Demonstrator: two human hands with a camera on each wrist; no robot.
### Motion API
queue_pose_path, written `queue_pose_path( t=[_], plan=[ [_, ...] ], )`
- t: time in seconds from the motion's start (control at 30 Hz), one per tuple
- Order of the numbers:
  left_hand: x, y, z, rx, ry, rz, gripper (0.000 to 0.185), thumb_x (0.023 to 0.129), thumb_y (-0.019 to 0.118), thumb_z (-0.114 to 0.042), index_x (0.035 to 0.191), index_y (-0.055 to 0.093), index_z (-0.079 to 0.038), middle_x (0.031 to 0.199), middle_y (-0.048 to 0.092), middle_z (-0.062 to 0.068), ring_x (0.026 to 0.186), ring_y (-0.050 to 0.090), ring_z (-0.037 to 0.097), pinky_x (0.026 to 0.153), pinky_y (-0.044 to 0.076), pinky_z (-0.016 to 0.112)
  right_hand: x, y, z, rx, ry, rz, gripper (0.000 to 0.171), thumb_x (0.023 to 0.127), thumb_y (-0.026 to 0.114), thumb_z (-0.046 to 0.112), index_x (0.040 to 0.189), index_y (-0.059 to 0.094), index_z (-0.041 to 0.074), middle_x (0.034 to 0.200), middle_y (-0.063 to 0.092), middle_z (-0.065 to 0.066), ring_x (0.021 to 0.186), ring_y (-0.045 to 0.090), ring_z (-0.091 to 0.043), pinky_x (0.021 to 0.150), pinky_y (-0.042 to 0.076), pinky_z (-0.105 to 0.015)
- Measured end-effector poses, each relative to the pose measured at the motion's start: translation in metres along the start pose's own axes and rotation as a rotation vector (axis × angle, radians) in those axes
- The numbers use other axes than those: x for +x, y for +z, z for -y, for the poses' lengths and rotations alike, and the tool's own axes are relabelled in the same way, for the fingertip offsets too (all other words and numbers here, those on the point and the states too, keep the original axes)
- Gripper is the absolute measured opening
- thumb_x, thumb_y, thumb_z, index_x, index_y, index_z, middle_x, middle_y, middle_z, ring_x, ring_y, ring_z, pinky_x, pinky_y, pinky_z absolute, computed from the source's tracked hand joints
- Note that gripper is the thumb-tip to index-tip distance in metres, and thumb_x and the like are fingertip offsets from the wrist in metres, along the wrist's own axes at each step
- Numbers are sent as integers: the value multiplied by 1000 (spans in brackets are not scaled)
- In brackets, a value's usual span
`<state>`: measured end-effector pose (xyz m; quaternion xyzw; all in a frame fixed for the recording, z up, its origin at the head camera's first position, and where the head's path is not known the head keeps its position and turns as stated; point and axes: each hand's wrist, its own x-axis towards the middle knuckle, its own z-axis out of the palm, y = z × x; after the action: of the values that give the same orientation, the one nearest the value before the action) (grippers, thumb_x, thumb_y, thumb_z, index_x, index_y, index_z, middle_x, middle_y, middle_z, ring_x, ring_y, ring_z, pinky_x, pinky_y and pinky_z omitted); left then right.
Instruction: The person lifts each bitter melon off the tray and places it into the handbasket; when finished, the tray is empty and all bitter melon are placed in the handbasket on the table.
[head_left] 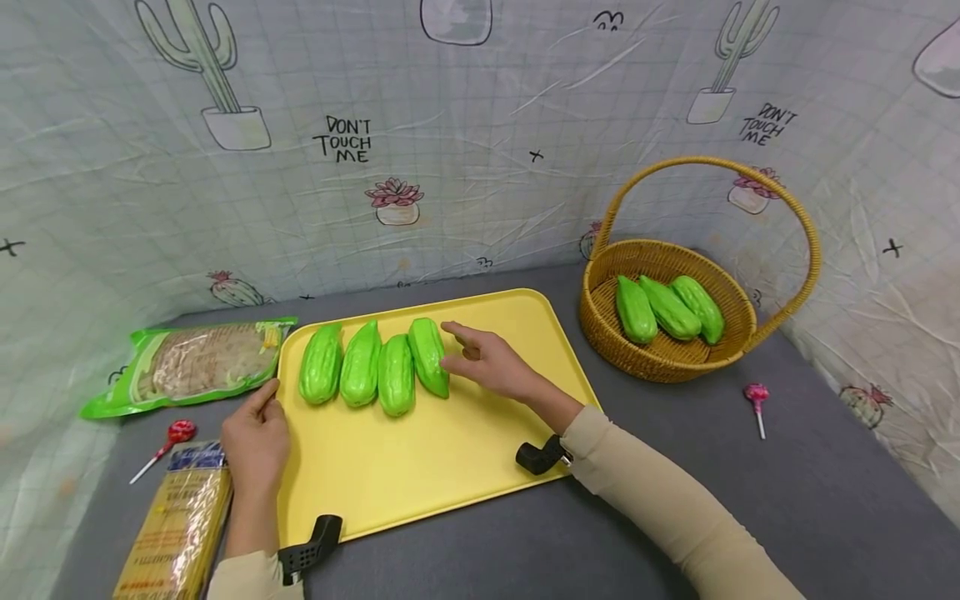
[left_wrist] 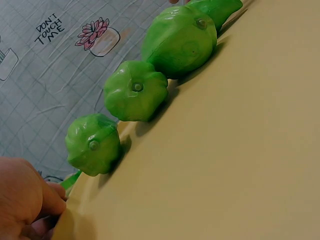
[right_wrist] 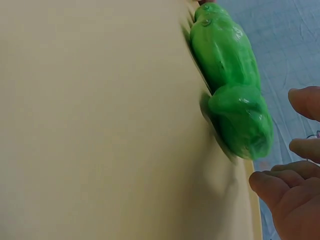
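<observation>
Your right hand [head_left: 487, 362] is spread, thumb and fingers apart and holding nothing, just beside the rightmost glossy green, ridged, oblong vegetable [head_left: 429, 357]. It ends a row of four spanning 10 to 12 o'clock on the yellow rectangular tray [head_left: 405, 467]. Your left hand [head_left: 257, 433] touches the tray's 9 o'clock rim; whether it pinches, I cannot tell.

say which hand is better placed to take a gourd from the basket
Right, I'd say: the right hand holds nothing and is nearer the basket; the left hand is at the left edge of the tray.
</observation>
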<state>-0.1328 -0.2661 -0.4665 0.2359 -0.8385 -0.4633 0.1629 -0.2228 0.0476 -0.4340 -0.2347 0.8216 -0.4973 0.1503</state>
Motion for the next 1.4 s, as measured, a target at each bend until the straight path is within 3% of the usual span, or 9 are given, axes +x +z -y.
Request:
queue_pose_path(
  t=[0.07, 0.1, 0.13, 0.23, 0.3, 0.53, 0.83, 1.4],
  plan=[
    [1, 0, -1, 1, -3, 6, 42, 104, 41, -7, 142, 61, -5, 144, 59, 22, 135, 54, 35, 79, 33, 13, 3, 3, 1, -2, 7, -3, 66, 102, 62, 28, 160, 35, 13, 120, 67, -17, 110, 63, -27, 115, 41, -46],
    [1, 0, -1, 0, -4, 7, 43, 104, 41, -7, 142, 61, -5, 144, 59, 22, 135, 54, 35, 79, 33, 13, 5, 5, 1, 0, 7, -5, 66, 102, 62, 28, 160, 35, 12, 120, 67, -16, 110, 63, -26, 115, 41, -45],
    [1, 0, -2, 0, -6, 10, 43, 105, 41, -7, 142, 60, -6, 144, 59, 22, 136, 53, 35, 82, 35, 15, 6, 6, 2, 8, 9, -7, 66, 102, 63, 27, 160, 35, 12, 137, 63, -12, 129, 59, -28, 118, 39, -47],
    [1, 1, -3, -3, -7, 16, 43, 105, 41, -7, 143, 60, -6, 145, 58, 22, 137, 52, 35, 86, 39, 18, 11, 9, 3, 40, 12, -2, 66, 103, 62, 26, 161, 33, 13, 139, 60, -14, 131, 58, -30, 118, 38, -46],
    [1, 1, -4, -4, -10, 17, 43, 105, 41, -7, 143, 60, -6, 145, 58, 22, 138, 52, 35, 89, 40, 21, 13, 11, 3, 61, 6, -5, 66, 103, 62, 24, 161, 33, 13, 168, 31, -8, 153, 31, -33, 119, 38, -47],
    [3, 1, -4, -7, -7, 11, 42, 105, 42, -6, 142, 61, -6, 144, 59, 22, 136, 54, 35, 79, 33, 11, 18, 16, 4, 95, 13, -13, 67, 102, 63, 19, 161, 31, 9, 170, 23, -15, 156, 26, -30, 121, 34, -46],
    [2, 0, -3, -3, -20, 14, 42, 105, 41, -7, 142, 61, -6, 145, 58, 21, 137, 53, 34, 80, 33, 14, 21, 23, 3, 79, 44, 0, 69, 102, 64, 22, 161, 31, 10, 171, 19, -14, 159, 16, -25, 124, 30, -41],
    [0, -1, -2, 6, -9, 3, 43, 104, 41, -6, 142, 61, -4, 142, 61, 23, 126, 58, 32, 74, 32, 11, 22, 28, 2, 59, 64, -3, 69, 101, 64, 20, 162, 31, 12, 171, 17, -16, 159, 15, -26, 124, 29, -43]
  ],
)
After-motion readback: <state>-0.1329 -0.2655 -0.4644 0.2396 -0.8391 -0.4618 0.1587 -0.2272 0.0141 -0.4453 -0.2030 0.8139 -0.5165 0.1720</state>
